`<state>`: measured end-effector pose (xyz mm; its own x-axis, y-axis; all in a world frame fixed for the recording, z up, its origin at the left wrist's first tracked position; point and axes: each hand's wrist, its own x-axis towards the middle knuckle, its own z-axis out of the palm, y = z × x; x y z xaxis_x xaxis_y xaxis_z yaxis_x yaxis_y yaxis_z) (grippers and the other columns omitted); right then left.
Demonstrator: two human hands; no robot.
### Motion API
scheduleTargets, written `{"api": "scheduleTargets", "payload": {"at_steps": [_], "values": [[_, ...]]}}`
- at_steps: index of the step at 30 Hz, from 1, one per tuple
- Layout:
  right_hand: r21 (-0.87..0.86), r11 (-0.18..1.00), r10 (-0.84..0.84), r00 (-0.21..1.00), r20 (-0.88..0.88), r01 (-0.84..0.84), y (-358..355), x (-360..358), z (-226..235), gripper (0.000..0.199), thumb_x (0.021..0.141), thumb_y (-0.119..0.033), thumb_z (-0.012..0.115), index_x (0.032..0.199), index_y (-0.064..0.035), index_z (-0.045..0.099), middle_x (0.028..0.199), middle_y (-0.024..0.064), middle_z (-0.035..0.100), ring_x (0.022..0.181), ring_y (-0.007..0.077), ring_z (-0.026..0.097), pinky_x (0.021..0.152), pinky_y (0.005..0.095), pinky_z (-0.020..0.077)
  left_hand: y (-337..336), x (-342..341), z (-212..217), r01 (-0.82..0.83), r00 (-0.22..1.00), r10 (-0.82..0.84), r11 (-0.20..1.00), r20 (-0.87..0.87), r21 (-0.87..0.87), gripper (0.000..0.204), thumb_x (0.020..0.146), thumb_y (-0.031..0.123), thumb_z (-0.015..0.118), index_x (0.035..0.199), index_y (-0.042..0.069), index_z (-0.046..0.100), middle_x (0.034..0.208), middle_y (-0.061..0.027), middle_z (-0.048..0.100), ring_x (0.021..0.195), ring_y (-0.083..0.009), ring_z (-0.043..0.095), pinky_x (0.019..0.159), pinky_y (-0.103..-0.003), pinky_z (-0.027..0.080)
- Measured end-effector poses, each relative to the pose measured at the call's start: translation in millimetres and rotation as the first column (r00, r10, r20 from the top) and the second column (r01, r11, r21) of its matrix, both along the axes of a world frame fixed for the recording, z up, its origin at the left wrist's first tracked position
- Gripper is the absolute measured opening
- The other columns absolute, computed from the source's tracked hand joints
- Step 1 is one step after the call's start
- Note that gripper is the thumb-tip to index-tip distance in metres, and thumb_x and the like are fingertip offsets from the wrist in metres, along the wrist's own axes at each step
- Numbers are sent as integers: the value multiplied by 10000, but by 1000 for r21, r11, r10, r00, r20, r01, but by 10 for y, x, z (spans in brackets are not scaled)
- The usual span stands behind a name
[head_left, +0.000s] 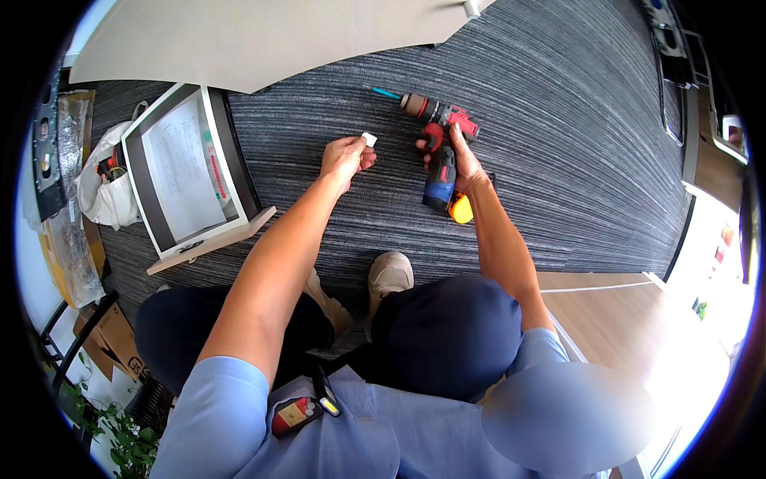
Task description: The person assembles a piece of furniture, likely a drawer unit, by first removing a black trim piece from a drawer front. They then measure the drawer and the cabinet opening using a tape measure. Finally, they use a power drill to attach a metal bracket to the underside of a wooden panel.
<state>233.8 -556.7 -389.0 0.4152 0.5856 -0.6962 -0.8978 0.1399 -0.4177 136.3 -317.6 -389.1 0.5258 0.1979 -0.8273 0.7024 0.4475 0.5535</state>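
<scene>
My left hand [345, 160] is closed in a pinch on a small white piece [369, 140], whose exact kind is too small to make out. To the right of it, my right hand [464, 156] grips a red and black cordless drill [443, 112] with a blue battery at its base. The drill tilts toward the upper left, and a teal bit [385, 93] sticks out of its chuck. Beside the battery, near my right wrist, shows a round yellow object [461, 209], partly hidden.
A pulled-out drawer unit [211, 238] lies at the left, holding a paper sheet [179, 156]. Beside it sits a white bag [112, 188]. A pale wooden panel [263, 36] spans the top over striped carpet [558, 104]. A wooden surface [606, 307] stands at the right.
</scene>
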Motion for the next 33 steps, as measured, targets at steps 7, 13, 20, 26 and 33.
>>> {"api": "scheduleTargets", "payload": {"at_steps": [7, 13, 20, 26, 33], "values": [[-22, 1000, 19, 997, -75, -21, 25, 89, -103, 709, 867, -692, 503, 1250, -97, 532, 1043, 151, 683, 727, 189, 639, 663, 344, 567, 113, 74, 73, 326, 942, -280, 899, -187, 294, 251, 933, 204, 616, 1030, -25, 639, 787, -80, 667, 748, -129, 656, 665, -281, 550], [-41, 997, 55, 996, -73, -58, 52, 99, -96, 709, 865, -694, 503, 1238, -93, 546, 1049, 155, 681, 737, 204, 648, 684, 359, 572, 373, -280, -275, 118, 967, -245, 663, 66, 739, 146, 871, 72, 526, 973, 11, 610, 910, -189, 665, 879, -347, 649, 794, -404, 512], [-340, 938, 74, 997, 14, -65, 207, 47, 150, 725, 871, -684, 517, 1200, -41, 580, 1025, 178, 678, 821, 257, 674, 750, 384, 578, 170, -259, -115, 116, 877, -474, 362, 75, 925, 156, 836, 5, 579, 989, 15, 608, 916, -192, 627, 863, -392, 618, 802, -429, 517], [-708, 704, 236, 926, 294, 45, 89, -35, 198, 768, 911, -654, 488, 1110, 76, 617, 988, 182, 671, 831, 298, 671, 743, 373, 531, 37, -235, -53, 38, 881, -446, 399, 157, 916, 149, 823, 20, 623, 972, 28, 620, 928, -172, 639, 844, -361, 633, 760, -415, 527], [-884, 431, 535, 738, 410, 179, -285, -339, 544, 542, 923, -459, 556, 1122, 41, 613, 924, 192, 666, 828, 285, 669, 726, 374, 541, 306, -188, 251, 70, 905, -417, 334, 81, 940, 108, 840, 67, 595, 921, 24, 652, 864, -172, 669, 833, -353, 649, 767, -415, 523]]}}
